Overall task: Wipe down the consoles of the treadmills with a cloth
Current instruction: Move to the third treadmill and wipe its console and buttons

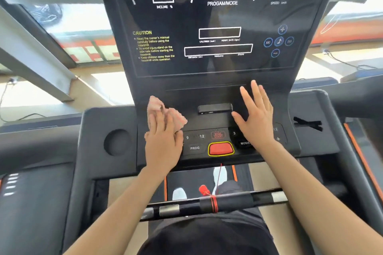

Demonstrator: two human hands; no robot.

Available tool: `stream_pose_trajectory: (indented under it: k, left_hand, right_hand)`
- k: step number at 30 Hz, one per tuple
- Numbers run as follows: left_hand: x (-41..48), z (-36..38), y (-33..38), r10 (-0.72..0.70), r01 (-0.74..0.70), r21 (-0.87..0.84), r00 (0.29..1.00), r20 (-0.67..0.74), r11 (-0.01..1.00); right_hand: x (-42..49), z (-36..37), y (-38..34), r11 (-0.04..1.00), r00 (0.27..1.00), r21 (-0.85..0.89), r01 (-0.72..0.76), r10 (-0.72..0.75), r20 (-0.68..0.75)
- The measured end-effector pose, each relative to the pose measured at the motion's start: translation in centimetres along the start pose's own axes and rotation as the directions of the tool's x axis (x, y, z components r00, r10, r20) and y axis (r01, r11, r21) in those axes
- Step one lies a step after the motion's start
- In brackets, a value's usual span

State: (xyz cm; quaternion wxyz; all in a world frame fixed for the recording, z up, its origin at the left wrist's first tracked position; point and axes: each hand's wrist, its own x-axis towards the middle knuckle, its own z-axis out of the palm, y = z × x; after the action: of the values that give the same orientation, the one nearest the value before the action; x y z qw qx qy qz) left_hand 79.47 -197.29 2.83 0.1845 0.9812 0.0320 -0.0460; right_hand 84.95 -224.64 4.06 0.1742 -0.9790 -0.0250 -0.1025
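Note:
A black treadmill console (217, 93) fills the middle of the view, its dark display panel (219, 20) rising above a button strip. A pink cloth (157, 107) lies bunched on the left part of the console, just above the buttons. My left hand (163, 141) presses flat on the cloth with straight fingers. My right hand (256, 114) rests open on the console's right side, fingers spread, above the MODE button (244, 143). It holds nothing.
A red stop button (220, 148) with a yellow rim sits between my hands. A round cup recess (117, 142) is at the left. A handlebar (207, 205) with a red safety clip (204, 190) crosses below. Windows lie beyond.

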Motion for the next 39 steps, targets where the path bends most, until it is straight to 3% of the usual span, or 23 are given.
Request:
stream_pose_trajectory:
  k: [4,7,9,12,14,16,18,20,26,39]
  left_hand:
    - [0.8,1.3,3.1,0.017,-0.016,-0.032,1.000,0.016,0.999]
    - [1.1,1.9,4.9,0.140,-0.141,-0.122,0.990,-0.016,0.982]
    - [1.2,1.8,4.9,0.230,-0.235,-0.266,0.972,-0.051,0.935]
    - [0.6,0.9,2.8,0.128,-0.205,-0.499,0.975,-0.184,0.842]
    - [0.0,0.2,0.4,-0.007,-0.134,-0.428,0.950,-0.312,0.894]
    - [-0.8,-0.4,-1.7,-0.103,-0.043,-0.348,0.915,-0.390,0.937]
    - [-1.7,-0.5,-3.0,-0.132,0.014,-0.307,0.921,-0.366,0.952]
    - [-2.5,-0.1,-3.7,-0.100,0.025,-0.234,0.944,-0.314,0.972]
    - [-3.8,1.2,-3.3,-0.075,0.058,-0.091,0.978,-0.195,0.994]
    - [-4.0,2.3,-2.0,-0.103,0.094,-0.051,0.966,-0.238,0.994]
  right_hand:
    - [-3.3,1.1,-1.3,0.995,0.996,0.093,0.045,-0.052,0.073]
    - [-4.0,1.6,-1.9,0.987,0.993,0.144,0.068,-0.081,0.089]
    - [-3.9,1.8,-2.6,0.977,0.989,0.181,0.113,-0.128,0.075]
    - [-3.4,2.2,-4.5,0.933,0.952,0.226,0.280,-0.299,0.056]
    - [-2.6,2.5,-5.8,0.858,0.878,0.251,0.448,-0.475,0.060]
    - [-1.5,3.2,-7.1,0.759,0.759,0.230,0.609,-0.642,0.110]
    - [-0.5,4.1,-8.1,0.680,0.645,0.114,0.724,-0.727,0.236]
    - [0.0,4.4,-8.1,0.628,0.597,-0.037,0.778,-0.719,0.355]
    - [0.9,1.8,-3.3,0.666,0.714,-0.272,0.695,-0.594,0.371]
    - [0.9,-2.1,5.4,0.809,0.848,-0.253,0.530,-0.497,0.185]
